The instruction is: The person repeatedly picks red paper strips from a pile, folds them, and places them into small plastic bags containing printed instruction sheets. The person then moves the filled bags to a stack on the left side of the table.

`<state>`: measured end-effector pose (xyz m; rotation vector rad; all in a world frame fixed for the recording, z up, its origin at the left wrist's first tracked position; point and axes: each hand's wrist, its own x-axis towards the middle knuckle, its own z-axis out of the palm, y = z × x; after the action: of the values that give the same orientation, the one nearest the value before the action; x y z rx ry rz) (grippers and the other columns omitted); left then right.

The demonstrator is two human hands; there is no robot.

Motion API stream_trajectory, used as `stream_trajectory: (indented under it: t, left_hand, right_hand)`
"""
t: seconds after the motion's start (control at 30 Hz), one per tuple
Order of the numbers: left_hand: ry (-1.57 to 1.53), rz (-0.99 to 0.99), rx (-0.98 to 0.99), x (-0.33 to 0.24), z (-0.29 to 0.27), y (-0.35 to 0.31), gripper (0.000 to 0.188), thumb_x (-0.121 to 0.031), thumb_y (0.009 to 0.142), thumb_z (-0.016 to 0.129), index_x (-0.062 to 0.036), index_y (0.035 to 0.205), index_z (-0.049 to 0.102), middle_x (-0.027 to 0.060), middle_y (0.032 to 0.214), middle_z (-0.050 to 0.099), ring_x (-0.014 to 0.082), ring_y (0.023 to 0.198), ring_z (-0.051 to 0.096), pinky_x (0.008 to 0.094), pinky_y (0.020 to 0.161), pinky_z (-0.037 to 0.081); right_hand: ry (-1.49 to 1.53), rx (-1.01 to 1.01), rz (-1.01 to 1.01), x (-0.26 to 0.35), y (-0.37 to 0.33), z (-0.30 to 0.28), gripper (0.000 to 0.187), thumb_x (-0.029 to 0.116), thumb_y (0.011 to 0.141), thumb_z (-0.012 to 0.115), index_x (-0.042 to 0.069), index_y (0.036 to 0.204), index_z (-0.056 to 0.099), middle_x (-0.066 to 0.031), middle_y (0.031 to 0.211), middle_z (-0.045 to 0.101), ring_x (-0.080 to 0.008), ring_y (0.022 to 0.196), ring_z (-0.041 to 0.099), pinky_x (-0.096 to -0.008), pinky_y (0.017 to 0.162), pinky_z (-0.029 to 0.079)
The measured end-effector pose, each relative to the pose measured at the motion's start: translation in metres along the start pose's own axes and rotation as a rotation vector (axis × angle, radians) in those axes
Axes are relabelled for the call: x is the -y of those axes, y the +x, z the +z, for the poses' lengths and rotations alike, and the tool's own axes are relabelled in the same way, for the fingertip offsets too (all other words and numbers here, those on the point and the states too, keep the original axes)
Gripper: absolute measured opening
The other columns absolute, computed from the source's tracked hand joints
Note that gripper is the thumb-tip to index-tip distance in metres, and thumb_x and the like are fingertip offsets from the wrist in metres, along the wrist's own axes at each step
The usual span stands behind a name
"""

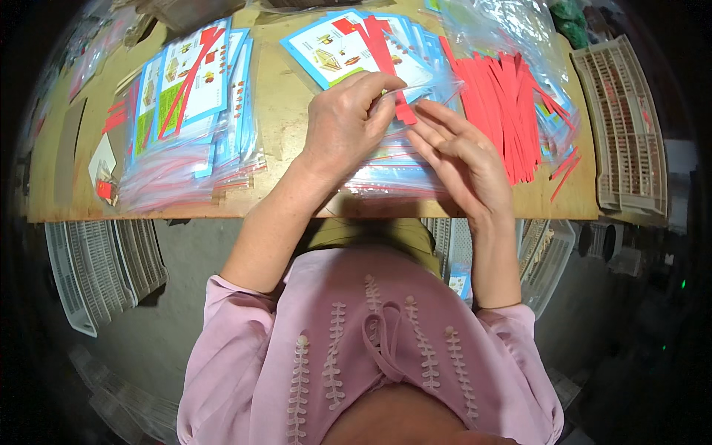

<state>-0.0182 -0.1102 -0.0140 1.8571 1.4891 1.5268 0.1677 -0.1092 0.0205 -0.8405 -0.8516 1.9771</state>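
My left hand (345, 115) is closed in a pinch on the rim of a clear plastic bag (426, 90). A red strip (380, 48) runs down over a blue-bordered printed card (324, 53), and its lower end shows between my two hands. My right hand (467, 159) faces it from the other side, fingers stretched out and apart, fingertips close to the bag's edge. Beneath both hands lies a stack of clear bags with red closure lines (393, 178). Where the left fingertips meet the bag is partly hidden.
Left on the table (285, 159) lies a pile of bagged cards (178, 96) with red strips on top. A thick bundle of red strips (504, 111) lies beside my right hand. A beige plastic basket (619, 126) stands at the right edge; more crates (104, 267) sit below the table.
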Motion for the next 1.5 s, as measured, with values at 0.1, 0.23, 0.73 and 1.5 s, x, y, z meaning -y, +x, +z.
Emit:
stream_trajectory:
  t: [0.1,0.23,0.73,1.5]
  left_hand:
    - [-0.018,0.093,0.034,-0.003,0.002,-0.002,0.014,-0.006,0.083,0.063,-0.0066,0.095,0.069,0.0111,0.083,0.068,0.0257,0.07,0.067,0.0345,0.063,0.053]
    - [0.013,0.104,0.04,0.003,0.002,0.001,0.016,-0.001,0.084,0.064,-0.0045,0.098,0.071,0.0089,0.081,0.067,0.0182,0.067,0.064,0.0291,0.06,0.051]
    - [0.539,0.338,-0.391,-0.02,-0.118,0.025,0.039,0.016,0.075,0.061,-0.0075,0.104,0.072,0.0093,0.104,0.071,0.0234,0.097,0.065,0.0351,0.089,0.047]
    - [0.504,0.062,0.046,-0.011,-0.135,0.013,0.021,-0.015,0.096,0.054,-0.0005,0.103,0.067,0.0148,0.104,0.067,0.0286,0.103,0.06,0.0378,0.09,0.045]
  right_hand:
    - [-0.048,0.091,-0.007,-0.014,0.03,-0.015,0.049,-0.008,0.086,0.046,-0.014,0.134,0.041,-0.0239,0.133,0.048,-0.028,0.127,0.049,-0.039,0.11,0.041]
    - [-0.109,0.088,-0.091,-0.025,0.037,-0.002,0.043,-0.006,0.088,0.045,-0.013,0.131,0.046,-0.0214,0.132,0.052,-0.0258,0.13,0.048,-0.035,0.11,0.04]
    - [-0.996,-0.451,-0.578,0.003,-0.04,-0.069,0.018,-0.001,0.09,0.059,0.001,0.106,0.067,-0.0064,0.1,0.063,-0.0127,0.085,0.063,-0.0272,0.074,0.051]
    - [-1.775,-0.876,-0.543,0.05,0.004,-0.156,0.021,0.023,0.087,0.064,0.002,0.089,0.067,-0.0181,0.083,0.067,-0.0374,0.081,0.065,-0.0479,0.072,0.05]
